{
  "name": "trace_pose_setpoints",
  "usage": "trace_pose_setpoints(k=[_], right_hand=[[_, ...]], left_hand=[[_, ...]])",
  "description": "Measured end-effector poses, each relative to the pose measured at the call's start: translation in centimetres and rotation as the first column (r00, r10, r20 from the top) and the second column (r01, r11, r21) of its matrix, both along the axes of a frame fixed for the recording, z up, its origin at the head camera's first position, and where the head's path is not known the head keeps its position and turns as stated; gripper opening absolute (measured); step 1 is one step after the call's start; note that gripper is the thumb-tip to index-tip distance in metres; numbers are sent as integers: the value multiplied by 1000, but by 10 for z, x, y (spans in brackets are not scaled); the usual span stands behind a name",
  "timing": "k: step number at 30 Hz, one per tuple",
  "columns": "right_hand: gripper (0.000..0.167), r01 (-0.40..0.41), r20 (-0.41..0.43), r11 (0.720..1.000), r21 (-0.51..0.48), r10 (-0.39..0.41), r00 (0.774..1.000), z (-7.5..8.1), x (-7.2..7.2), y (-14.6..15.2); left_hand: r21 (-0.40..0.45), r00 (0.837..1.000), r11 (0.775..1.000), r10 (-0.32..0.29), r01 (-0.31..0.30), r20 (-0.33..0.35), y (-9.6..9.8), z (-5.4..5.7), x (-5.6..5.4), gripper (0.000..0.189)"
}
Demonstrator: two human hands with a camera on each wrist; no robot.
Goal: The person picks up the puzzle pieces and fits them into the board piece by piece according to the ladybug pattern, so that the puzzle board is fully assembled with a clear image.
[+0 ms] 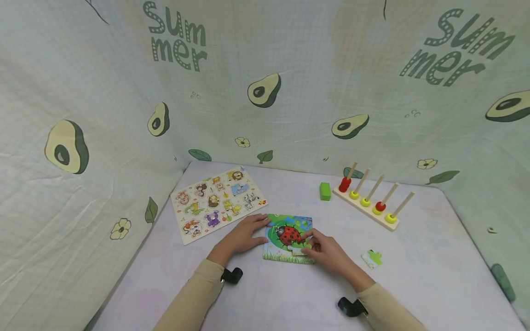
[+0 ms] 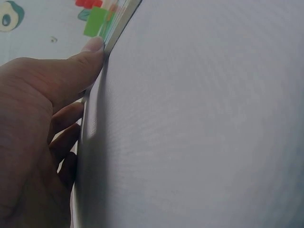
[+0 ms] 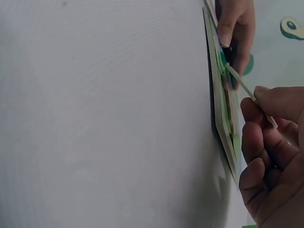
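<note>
A ladybug jigsaw puzzle (image 1: 285, 234) in a square tray lies flat on the table in the head view. My left hand (image 1: 246, 234) rests along the tray's left side, thumb and fingers extended at its edge. Between thumb and fingers, my right hand (image 1: 325, 250) pinches a thin puzzle piece (image 3: 243, 83). In the right wrist view that piece is tilted, its far end at or just above the puzzle; contact is hard to tell. Another puzzle piece (image 1: 372, 259), green and white, lies loose on the table right of my right hand.
An animal peg puzzle board (image 1: 223, 216) lies at the back left. A green block (image 1: 325, 191) stands behind the ladybug puzzle. To its right is a wooden peg stacker (image 1: 364, 209) with red and yellow beads. Patterned cloth walls (image 1: 298, 115) surround the table.
</note>
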State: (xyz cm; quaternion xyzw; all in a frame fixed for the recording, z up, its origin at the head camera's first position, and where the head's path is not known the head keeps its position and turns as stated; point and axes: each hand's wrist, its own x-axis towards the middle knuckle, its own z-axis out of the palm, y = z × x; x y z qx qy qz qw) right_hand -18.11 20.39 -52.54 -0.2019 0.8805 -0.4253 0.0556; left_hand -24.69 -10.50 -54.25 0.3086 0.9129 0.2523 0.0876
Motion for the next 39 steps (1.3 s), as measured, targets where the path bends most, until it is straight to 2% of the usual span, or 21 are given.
trace_pose_setpoints(k=[6,16,26,30,33,39], right_hand=[[23,-21,-9,999,36,21,1000,0,-1,-14],[23,34,-17,997,75,-33,999,-1,-2,-29],[25,44,-110,987,158,-27,994,-4,0,-32],[28,19,-125,979,204,7,992,-4,0,-30],[29,-28,-145,972,234,63,987,-5,1,-28],[22,-83,-244,948,307,163,956,-7,1,-25]], left_hand=[[-7,1000,1000,0,0,-3,0,0,0,67],[-2,1000,1000,0,0,-6,0,-1,0,67],[11,1000,1000,-2,3,-5,0,0,0,66],[4,1000,1000,1,-1,-4,0,0,0,66],[3,1000,1000,5,-5,0,0,0,0,66],[3,1000,1000,11,-11,9,0,0,1,66]])
